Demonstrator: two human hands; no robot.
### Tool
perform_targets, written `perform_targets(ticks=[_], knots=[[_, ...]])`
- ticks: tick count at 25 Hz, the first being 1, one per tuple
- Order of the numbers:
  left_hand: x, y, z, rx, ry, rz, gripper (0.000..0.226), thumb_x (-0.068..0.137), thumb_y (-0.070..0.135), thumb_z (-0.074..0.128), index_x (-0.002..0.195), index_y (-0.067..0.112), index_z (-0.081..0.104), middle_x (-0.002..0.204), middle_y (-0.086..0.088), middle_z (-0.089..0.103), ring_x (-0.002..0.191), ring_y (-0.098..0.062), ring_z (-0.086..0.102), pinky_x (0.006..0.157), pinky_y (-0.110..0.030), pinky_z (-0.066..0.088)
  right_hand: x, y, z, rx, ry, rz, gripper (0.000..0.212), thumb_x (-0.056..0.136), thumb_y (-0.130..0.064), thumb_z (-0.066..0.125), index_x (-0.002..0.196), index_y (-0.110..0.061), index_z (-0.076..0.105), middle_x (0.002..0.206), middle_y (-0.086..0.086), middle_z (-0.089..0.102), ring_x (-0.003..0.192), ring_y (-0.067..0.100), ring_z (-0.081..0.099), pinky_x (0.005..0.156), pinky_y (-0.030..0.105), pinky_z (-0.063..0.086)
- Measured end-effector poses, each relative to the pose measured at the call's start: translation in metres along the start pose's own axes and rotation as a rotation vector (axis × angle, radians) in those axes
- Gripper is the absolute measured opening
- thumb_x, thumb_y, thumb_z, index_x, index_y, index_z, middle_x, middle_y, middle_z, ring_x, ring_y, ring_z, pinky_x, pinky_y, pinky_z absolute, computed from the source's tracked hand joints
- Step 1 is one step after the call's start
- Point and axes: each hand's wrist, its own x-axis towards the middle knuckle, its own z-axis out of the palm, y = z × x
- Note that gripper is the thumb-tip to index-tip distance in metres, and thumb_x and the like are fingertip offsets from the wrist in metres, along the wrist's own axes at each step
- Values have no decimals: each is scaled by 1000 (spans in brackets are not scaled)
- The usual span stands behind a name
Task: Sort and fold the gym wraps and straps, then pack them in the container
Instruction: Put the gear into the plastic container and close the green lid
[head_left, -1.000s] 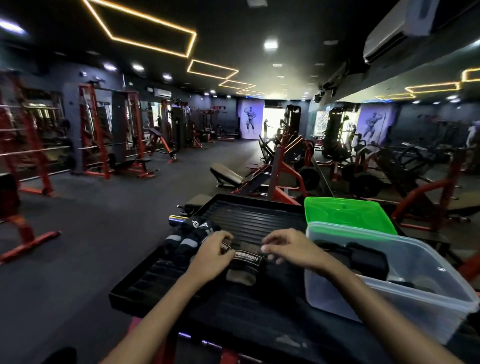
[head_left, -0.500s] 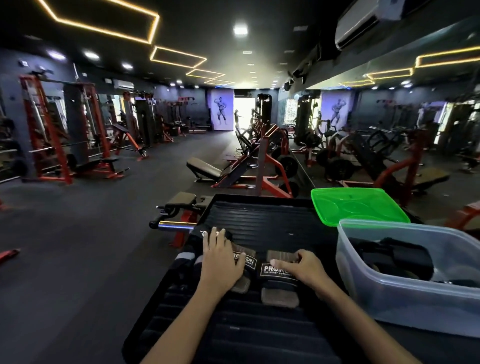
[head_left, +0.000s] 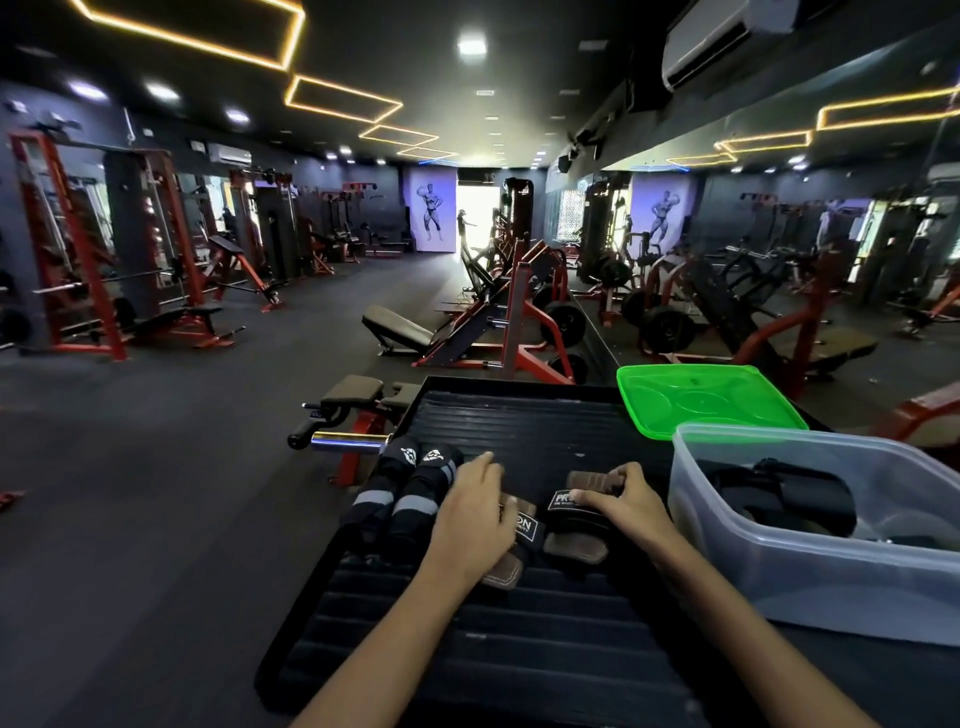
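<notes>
Left hand still presses flat on one lifting grip pad; right hand now pinches the other pad, lower centre.

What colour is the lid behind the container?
Bright green lid, seen in the head view.

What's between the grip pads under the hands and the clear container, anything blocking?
Nothing visible. The grip pads lie on the black platform just left of the clear container, which is open; its green lid sits behind it.
</notes>
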Motion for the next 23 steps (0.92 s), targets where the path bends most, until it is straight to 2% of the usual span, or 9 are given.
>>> perform_targets(ticks=[2, 4, 8, 11, 13, 15, 17, 19, 23], knots=[[1, 0, -3, 213, -69, -132, 41, 97, 39, 38, 119, 6, 48, 127, -9, 52, 118, -23, 48, 96, -30, 39, 1, 0, 0, 178, -78, 38, 54, 71, -21, 79, 108, -9, 42, 103, 5, 55, 92, 18, 54, 78, 28, 41], [-2, 2, -6, 279, -126, -149, 42, 96, 46, 36, 109, 8, 48, 114, -9, 58, 105, -23, 55, 84, -33, 44, 2, 3, -1, 319, -171, 63, 60, 67, -9, 81, 112, -9, 40, 106, 6, 56, 96, 18, 57, 87, 30, 46], [-3, -2, -10, 25, -119, -240, 49, 82, 55, 57, 101, 11, 49, 106, -5, 56, 99, -23, 55, 80, -33, 45, 1, 4, -4, 386, -267, 12, 40, 65, 5, 77, 101, -3, 63, 103, 17, 68, 87, 22, 64, 89, 34, 49], [2, -5, -14, -250, -131, -411, 62, 63, 57, 76, 99, 13, 51, 104, 1, 55, 99, -17, 54, 81, -30, 45, -3, 2, -3, 317, -203, -91, 31, 67, -2, 79, 94, -13, 68, 99, 12, 71, 91, 24, 66, 88, 34, 51], [3, -3, -18, -341, -201, -487, 67, 58, 54, 81, 103, 13, 53, 102, 5, 55, 98, -12, 54, 78, -25, 43, -10, -4, -2, 211, -134, -182, 35, 66, -8, 81, 97, -16, 66, 96, 4, 71, 93, 22, 66, 87, 27, 50], [2, 3, -24, -392, -214, -488, 49, 59, 47, 84, 90, 18, 61, 89, 8, 61, 85, -7, 58, 68, -19, 44, -23, -15, -9, 65, -85, -307, 39, 66, -10, 82, 101, -13, 64, 92, -4, 67, 86, 11, 62, 76, 7, 44], [1, 12, -33, -403, -141, -447, 35, 60, 39, 86, 79, 22, 62, 77, 12, 60, 71, 1, 55, 56, -10, 39, -41, -27, -21, -31, -56, -438, 42, 67, -10, 80, 104, -12, 60, 87, -10, 62, 79, 2, 56, 68, 0, 37], [2, 30, -43, -424, -31, -394, 32, 62, 35, 85, 77, 26, 58, 74, 14, 59, 69, 2, 55, 51, -7, 37, -56, -33, -42, -58, -24, -549, 44, 68, -11, 80, 105, -14, 56, 88, -12, 62, 80, 1, 56, 72, 2, 39], [15, 87, -60, -658, 207, -299, 33, 63, 30, 85, 82, 29, 58, 81, 13, 66, 76, 0, 62, 65, -11, 46, -68, -39, -110, -12, 92, -646, 47, 67, -8, 81, 106, -16, 56, 89, -17, 60, 83, -4, 53, 74, 1, 38]])
